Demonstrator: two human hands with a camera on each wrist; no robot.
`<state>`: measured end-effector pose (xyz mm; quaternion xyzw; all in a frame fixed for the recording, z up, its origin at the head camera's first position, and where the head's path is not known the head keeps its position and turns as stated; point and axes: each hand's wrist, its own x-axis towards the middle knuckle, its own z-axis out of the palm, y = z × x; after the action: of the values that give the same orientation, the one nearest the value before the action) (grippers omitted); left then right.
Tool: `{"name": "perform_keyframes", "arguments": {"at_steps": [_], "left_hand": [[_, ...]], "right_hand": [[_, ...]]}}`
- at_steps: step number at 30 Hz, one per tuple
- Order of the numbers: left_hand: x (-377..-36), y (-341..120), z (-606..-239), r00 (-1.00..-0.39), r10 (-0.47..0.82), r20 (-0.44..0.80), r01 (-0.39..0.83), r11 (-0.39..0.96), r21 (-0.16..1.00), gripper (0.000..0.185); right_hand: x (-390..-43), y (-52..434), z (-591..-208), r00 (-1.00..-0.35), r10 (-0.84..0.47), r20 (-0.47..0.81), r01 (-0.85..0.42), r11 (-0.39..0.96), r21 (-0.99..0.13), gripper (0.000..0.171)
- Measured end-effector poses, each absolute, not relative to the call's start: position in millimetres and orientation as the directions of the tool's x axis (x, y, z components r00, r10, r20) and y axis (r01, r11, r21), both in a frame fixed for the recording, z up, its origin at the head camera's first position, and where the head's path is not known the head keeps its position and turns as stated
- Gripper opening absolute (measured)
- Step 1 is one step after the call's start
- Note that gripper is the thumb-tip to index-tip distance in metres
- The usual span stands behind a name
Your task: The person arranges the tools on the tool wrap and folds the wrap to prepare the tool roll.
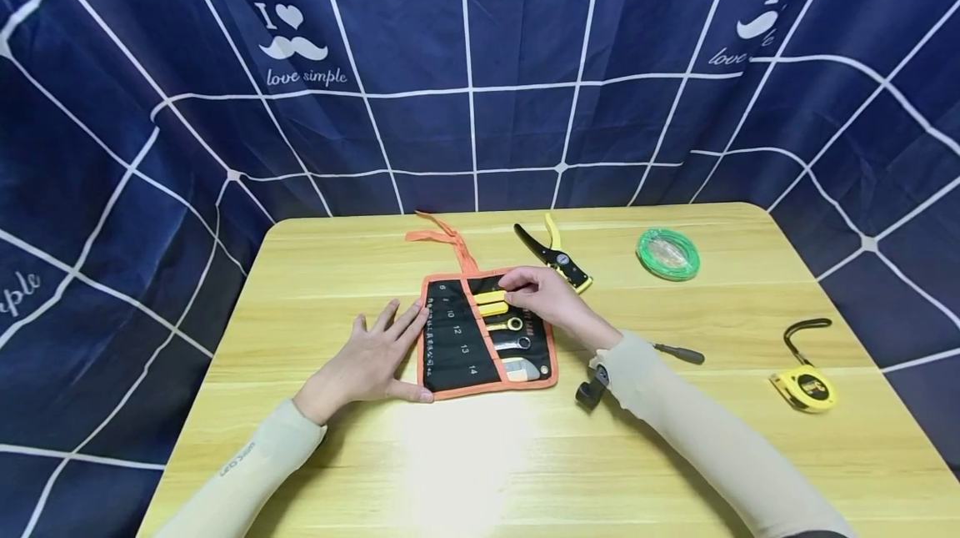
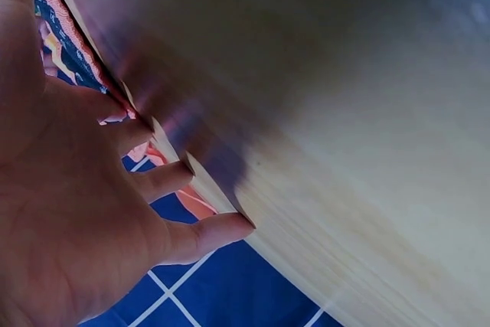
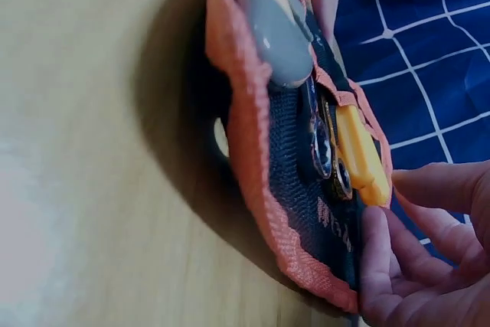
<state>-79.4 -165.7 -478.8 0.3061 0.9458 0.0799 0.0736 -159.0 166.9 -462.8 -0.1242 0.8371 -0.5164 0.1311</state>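
A black tool roll (image 1: 459, 338) with orange trim lies unrolled on the table, its orange tie straps (image 1: 457, 246) trailing toward the back. My left hand (image 1: 382, 354) rests with fingers spread along its left edge. At the pocket side, my right hand (image 1: 543, 296) pinches the handle ends of yellow-handled pliers (image 3: 360, 147) between thumb and fingers; their heads are hidden in the pocket. Two ring-ended wrenches (image 1: 512, 344) stick out of neighbouring pockets. Nearest the front edge of the roll is a tool with a rounded grey-and-cream handle (image 3: 279, 44).
Behind my right hand lie yellow-and-black pruning shears (image 1: 553, 256). A green wire coil (image 1: 686, 263) is at the back right. A screwdriver (image 1: 681, 353) shows partly past my right sleeve, and a yellow tape measure (image 1: 802, 389) sits farther right. Blue curtains (image 1: 525, 129) surround the table.
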Motion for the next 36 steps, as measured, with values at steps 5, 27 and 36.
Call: {"name": "perform_keyframes", "arguments": {"at_steps": [5,27,36], "left_hand": [[-80,-165,-480,-0.796,0.599,-0.083,0.579,0.794,0.184,0.129],[-80,-173,-480,-0.774,0.631,-0.052,0.61,0.766,0.203,0.124],[-76,-174,-480,-0.766,0.642,-0.02,0.621,0.748,0.235,0.119]], "right_hand": [[-153,174,-459,-0.942,-0.326,-0.074,-0.085,0.448,-0.89,0.024],[-107,246,-439,-0.962,-0.263,-0.078,-0.027,0.375,-0.927,0.029],[-87,281,-438,-0.976,-0.213,-0.034,-0.055,0.397,-0.916,0.031]]}}
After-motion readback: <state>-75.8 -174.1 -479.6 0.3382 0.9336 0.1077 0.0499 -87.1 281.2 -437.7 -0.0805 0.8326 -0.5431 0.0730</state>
